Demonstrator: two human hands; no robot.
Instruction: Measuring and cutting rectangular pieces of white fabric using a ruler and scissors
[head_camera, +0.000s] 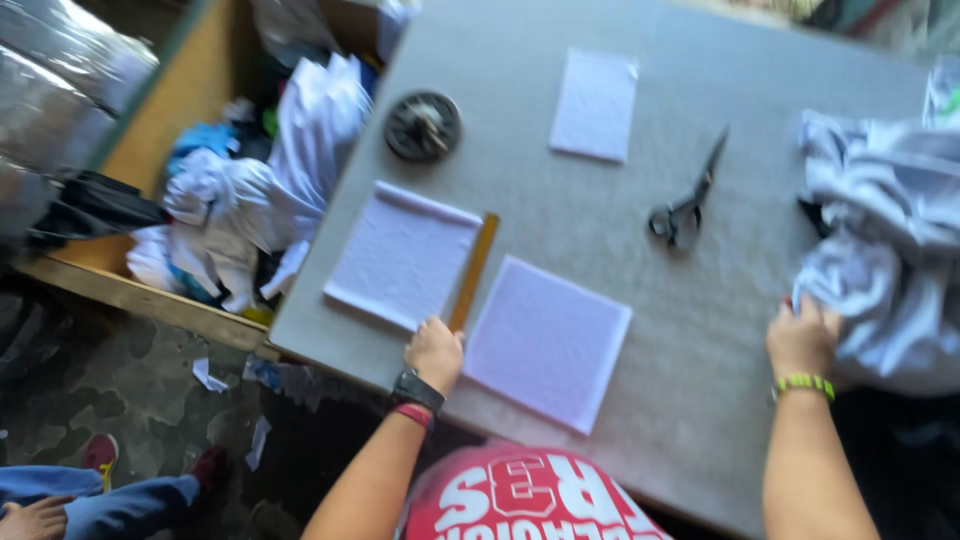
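My left hand (435, 352) rests at the near end of a yellow ruler (474, 268), fingers curled on the grey table (640, 290). The ruler lies between two white square cloth pieces: one to its left (403, 254) and one to its right (546, 342). My right hand (803, 335) grips the edge of a crumpled pile of white fabric (885, 240) at the table's right side. Black scissors (686, 206) lie closed in the middle of the table.
A third white cloth square (594, 104) lies at the far side, with a round black metal weight (423, 126) to its left. A wooden bin (180, 110) full of white scraps (270, 180) stands left of the table. Another person's legs and red shoes (100, 455) are at bottom left.
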